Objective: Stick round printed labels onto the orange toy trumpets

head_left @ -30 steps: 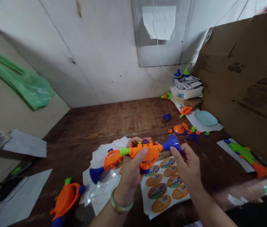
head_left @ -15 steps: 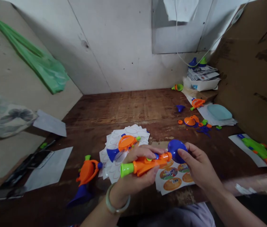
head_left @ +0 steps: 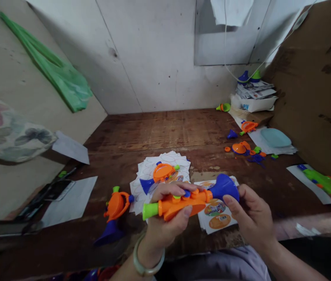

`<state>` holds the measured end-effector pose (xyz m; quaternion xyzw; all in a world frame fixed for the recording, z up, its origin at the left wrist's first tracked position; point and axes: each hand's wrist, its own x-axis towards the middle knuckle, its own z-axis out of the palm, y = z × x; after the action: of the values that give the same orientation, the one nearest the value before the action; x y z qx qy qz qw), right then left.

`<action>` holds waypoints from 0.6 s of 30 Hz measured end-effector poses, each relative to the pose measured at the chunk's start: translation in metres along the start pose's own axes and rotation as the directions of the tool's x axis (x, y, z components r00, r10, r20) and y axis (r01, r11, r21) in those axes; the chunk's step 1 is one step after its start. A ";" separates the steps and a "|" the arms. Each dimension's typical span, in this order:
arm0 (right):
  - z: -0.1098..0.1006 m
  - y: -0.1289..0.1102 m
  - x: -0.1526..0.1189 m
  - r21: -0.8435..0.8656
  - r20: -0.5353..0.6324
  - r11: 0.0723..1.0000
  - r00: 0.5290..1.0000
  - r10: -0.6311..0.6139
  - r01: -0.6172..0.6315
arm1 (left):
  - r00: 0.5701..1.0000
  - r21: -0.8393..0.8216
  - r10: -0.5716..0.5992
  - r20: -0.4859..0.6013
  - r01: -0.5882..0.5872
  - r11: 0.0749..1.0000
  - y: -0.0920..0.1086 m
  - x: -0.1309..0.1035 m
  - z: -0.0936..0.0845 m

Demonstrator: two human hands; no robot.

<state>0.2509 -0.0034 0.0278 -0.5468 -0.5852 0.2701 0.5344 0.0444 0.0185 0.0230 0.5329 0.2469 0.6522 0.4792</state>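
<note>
My left hand (head_left: 168,214), with a pale bangle on its wrist, is wrapped round the orange body of a toy trumpet (head_left: 171,207). The trumpet's green mouthpiece (head_left: 150,210) points left. At its right end the blue bell (head_left: 225,187) meets the orange tube. My right hand (head_left: 251,212) pinches the bell's rim between thumb and fingers. Behind the hands, another toy trumpet (head_left: 163,171) lies on a fan of white sheets (head_left: 138,195). A third toy trumpet (head_left: 117,207) lies to the left. Sheets of round orange stickers (head_left: 219,221) are partly beneath the held trumpet.
At the right lie loose orange, green and blue parts (head_left: 241,147), a pale blue tray (head_left: 275,137) and a green-orange toy (head_left: 323,183). A paper-filled box (head_left: 253,103) stands behind them, near a large cardboard panel (head_left: 314,89). Papers (head_left: 68,201) and a phone (head_left: 61,190) lie left.
The blue bell has turned from facing me to a side-on view, in line with the orange tube. Both hands keep hold of the trumpet. The whole view has shifted slightly.
</note>
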 end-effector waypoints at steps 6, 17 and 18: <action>0.005 -0.020 -0.002 -0.137 -0.037 0.925 0.931 -0.363 0.355 | 0.990 -0.139 -0.077 -0.117 0.060 0.988 0.001 -0.005 0.002; 0.003 -0.017 -0.012 0.017 0.066 0.972 0.969 -0.236 0.236 | 0.981 -0.056 0.135 0.136 -0.128 0.990 0.020 -0.011 -0.007; 0.002 -0.019 -0.011 0.026 0.070 0.973 0.970 -0.231 0.229 | 0.977 -0.046 0.160 0.142 -0.155 0.987 0.021 -0.011 -0.006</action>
<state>0.2403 -0.0179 0.0408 -0.4603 -0.6613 0.2313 0.5453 0.0306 0.0011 0.0334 0.5886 0.1569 0.6516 0.4521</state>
